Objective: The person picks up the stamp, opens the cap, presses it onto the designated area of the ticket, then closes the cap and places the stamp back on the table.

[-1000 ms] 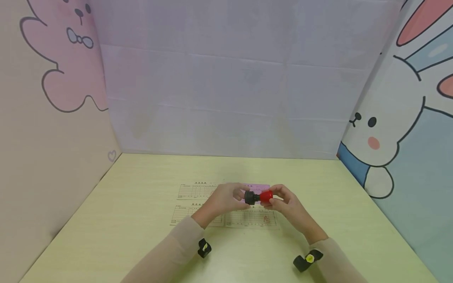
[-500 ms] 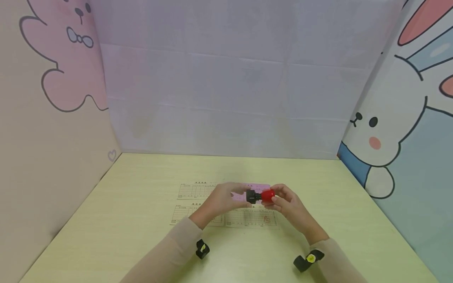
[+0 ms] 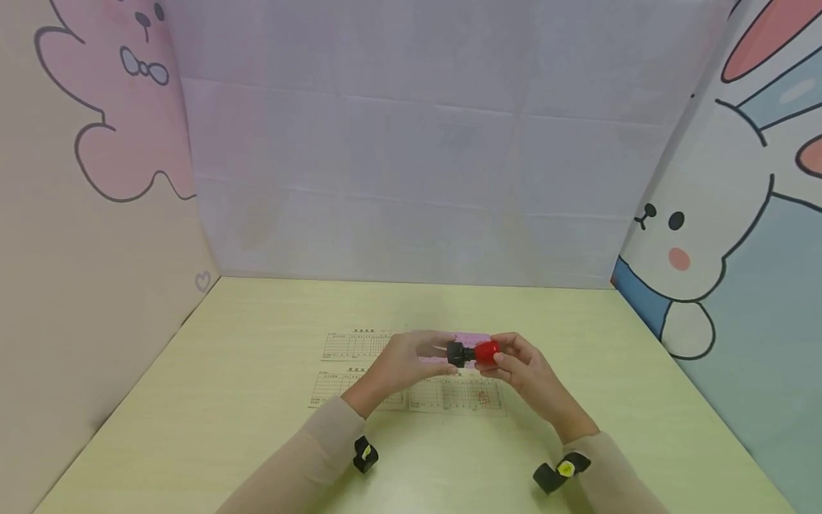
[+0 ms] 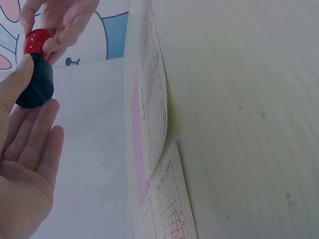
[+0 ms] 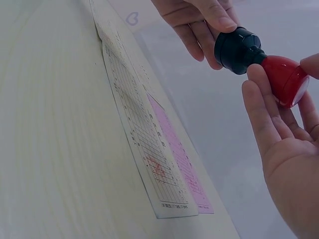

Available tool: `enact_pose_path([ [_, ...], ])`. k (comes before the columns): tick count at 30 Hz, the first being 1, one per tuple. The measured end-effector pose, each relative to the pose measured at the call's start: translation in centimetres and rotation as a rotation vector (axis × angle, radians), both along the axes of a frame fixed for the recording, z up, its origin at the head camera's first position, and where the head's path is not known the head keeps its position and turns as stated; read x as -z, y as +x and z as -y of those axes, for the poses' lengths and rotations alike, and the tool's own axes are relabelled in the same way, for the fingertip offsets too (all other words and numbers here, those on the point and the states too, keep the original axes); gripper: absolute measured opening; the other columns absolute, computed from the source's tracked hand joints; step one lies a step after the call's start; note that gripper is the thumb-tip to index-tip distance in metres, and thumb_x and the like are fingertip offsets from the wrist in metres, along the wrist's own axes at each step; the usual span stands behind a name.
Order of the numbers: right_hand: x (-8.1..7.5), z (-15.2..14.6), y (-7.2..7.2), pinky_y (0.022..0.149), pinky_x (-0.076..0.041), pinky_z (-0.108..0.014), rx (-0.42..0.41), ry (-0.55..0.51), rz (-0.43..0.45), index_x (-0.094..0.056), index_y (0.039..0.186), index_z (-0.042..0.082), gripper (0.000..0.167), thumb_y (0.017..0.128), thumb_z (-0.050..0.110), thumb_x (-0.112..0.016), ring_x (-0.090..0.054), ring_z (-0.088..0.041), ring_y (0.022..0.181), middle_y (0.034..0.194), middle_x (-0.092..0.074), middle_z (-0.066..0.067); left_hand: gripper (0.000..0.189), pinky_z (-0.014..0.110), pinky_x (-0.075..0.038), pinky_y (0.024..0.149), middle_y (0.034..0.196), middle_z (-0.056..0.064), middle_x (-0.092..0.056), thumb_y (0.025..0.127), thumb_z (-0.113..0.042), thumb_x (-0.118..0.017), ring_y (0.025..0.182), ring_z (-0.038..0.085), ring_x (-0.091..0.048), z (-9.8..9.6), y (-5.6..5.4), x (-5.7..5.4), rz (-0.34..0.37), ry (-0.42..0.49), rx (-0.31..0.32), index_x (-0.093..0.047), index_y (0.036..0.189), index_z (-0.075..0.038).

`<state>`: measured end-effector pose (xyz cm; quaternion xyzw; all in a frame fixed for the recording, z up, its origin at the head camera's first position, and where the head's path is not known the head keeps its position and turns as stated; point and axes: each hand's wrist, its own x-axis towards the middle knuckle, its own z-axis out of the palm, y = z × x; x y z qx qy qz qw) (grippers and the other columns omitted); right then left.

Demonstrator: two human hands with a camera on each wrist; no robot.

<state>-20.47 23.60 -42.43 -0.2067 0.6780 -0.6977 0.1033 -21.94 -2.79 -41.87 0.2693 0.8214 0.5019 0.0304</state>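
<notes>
A round-handled stamp with a red grip and a black base (image 3: 459, 355) is held sideways above the table, between both hands. My right hand (image 3: 528, 375) pinches the red handle (image 5: 285, 79) with thumb and fingertips. At the other end, my left hand (image 3: 407, 364) has its thumb and fingertips about the black base (image 4: 39, 85), the thumb lying against its side in the left wrist view. The stamp's bottom face points left, toward the left palm, and cannot be read. Below the hands lie printed paper forms (image 3: 359, 389), partly hidden by the left hand.
A pink slip (image 5: 182, 154) lies among the forms on the pale yellow table (image 3: 225, 400). One form shows a red mark (image 5: 158, 169). A whitish back wall (image 3: 411, 178) and cartoon-covered side panels (image 3: 758, 343) enclose the table. Each wrist wears a black strap (image 3: 366, 455).
The stamp has shifted slightly right and up with both hands. My left fingers, more bent round the black base a second ago, are now straighter.
</notes>
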Motion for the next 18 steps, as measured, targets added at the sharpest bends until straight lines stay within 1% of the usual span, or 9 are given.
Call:
enact_pose_path([
  [4,-0.02,-0.05,0.01,0.095,-0.053,-0.032,-0.01,-0.01,-0.006,-0.034,0.136,-0.014,0.043,0.105,0.01,-0.052,-0.067,-0.02,0.105,0.126,-0.056,-0.017,0.058,0.031,-0.056,0.089,0.126,-0.006,-0.067,0.084,-0.039,-0.081,0.104,0.009,-0.068,-0.03,0.07,-0.08,-0.004,0.015,0.001,-0.065,0.136,-0.019],
  [6,-0.01,-0.05,0.01,0.095,-0.053,-0.031,-0.014,-0.014,-0.01,-0.034,0.136,-0.014,0.043,0.105,0.01,-0.052,-0.067,-0.02,0.105,0.126,-0.056,-0.015,0.058,0.033,-0.056,0.09,0.126,-0.006,-0.067,0.084,-0.04,-0.081,0.105,0.009,-0.068,-0.07,0.08,-0.09,-0.008,0.022,0.002,-0.065,0.136,-0.019],
  [13,0.12,-0.03,-0.05,0.096,-0.052,-0.031,-0.028,-0.043,-0.026,-0.033,0.136,-0.015,0.043,0.105,0.009,-0.051,-0.067,-0.019,0.106,0.126,-0.057,-0.012,0.059,0.05,-0.053,0.095,0.119,-0.007,-0.07,0.083,-0.041,-0.082,0.108,0.014,-0.068,-0.1,0.0,0.19,-0.007,0.052,-0.009,-0.065,0.135,-0.019],
  [18,0.42,-0.07,-0.09,0.096,-0.052,-0.032,-0.043,-0.069,-0.032,-0.032,0.137,-0.016,0.043,0.105,0.008,-0.05,-0.067,-0.018,0.106,0.125,-0.056,-0.011,0.059,0.051,-0.051,0.098,0.116,-0.01,-0.071,0.082,-0.042,-0.082,0.109,0.012,-0.066,-0.13,0.1,0.15,0.002,0.056,-0.014,-0.066,0.134,-0.019],
])
